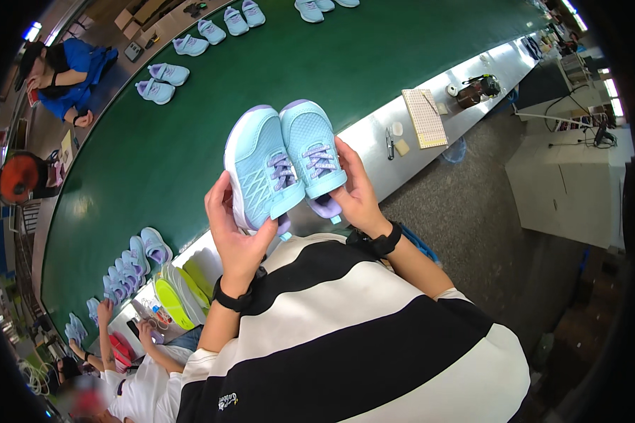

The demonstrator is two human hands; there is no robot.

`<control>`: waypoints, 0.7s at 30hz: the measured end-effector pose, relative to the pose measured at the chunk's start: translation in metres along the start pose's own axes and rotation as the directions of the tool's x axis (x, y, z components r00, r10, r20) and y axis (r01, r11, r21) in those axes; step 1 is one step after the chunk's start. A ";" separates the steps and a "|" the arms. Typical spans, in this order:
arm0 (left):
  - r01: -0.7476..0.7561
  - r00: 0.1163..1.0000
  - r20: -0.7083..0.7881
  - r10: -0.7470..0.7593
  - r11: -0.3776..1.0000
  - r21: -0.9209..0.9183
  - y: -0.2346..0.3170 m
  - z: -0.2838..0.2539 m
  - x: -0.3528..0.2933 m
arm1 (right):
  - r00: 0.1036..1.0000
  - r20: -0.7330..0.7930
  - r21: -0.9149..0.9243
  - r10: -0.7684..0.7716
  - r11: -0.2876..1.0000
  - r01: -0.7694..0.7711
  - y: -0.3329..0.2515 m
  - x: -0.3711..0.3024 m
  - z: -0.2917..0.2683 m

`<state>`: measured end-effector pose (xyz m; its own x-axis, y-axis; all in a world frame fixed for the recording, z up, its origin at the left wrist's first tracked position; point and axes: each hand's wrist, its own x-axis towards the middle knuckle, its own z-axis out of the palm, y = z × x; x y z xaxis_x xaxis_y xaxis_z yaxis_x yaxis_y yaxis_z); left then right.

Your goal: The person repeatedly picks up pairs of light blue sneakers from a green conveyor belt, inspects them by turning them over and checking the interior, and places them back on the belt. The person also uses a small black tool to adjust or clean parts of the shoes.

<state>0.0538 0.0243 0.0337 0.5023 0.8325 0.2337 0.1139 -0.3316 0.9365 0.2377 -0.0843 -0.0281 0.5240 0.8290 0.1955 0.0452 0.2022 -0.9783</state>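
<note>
Two light blue sneakers with lilac lining and patterned laces are held up side by side, toes pointing away from me. My left hand point(238, 225) is closed round the heel part of the left sneaker point(259, 158), thumb near its collar. The right sneaker point(313, 149) is gripped at its heel by my right hand point(356, 189), with the thumb at the shoe opening. The two shoes touch along their inner sides. A black band circles each of my wrists.
Below the shoes runs a green work surface point(212, 77) with a metal ledge point(374, 120). A gridded pad point(425, 118), a pen-like tool point(389, 143) and a dark jar point(477, 92) lie there. More sneakers point(155, 82) stand on the green. Co-workers are at left; a pale cabinet point(568, 187) stands right.
</note>
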 end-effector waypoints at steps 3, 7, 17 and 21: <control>-0.008 1.000 0.010 0.007 0.993 0.120 0.008 0.001 0.002 | 0.996 0.016 0.040 0.083 0.996 -0.083 0.003 -0.003 0.001; -0.008 1.000 0.023 0.004 0.984 0.179 0.013 0.005 0.006 | 0.991 0.009 0.035 0.133 0.990 -0.133 0.005 -0.008 -0.001; 0.262 0.956 0.190 -0.225 0.944 -0.201 -0.061 0.019 -0.002 | 0.958 0.014 0.084 0.286 0.955 -0.286 0.036 -0.025 -0.020; 0.620 0.680 0.514 -0.523 0.785 -0.021 -0.164 0.037 -0.027 | 0.908 -0.061 -0.423 0.414 0.813 -0.400 0.096 -0.044 -0.021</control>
<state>0.0533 0.0396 -0.1357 0.7223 0.5114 -0.4656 0.3830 0.2648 0.8850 0.2369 -0.1122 -0.1317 0.5466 0.8046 -0.2321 0.1867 -0.3873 -0.9028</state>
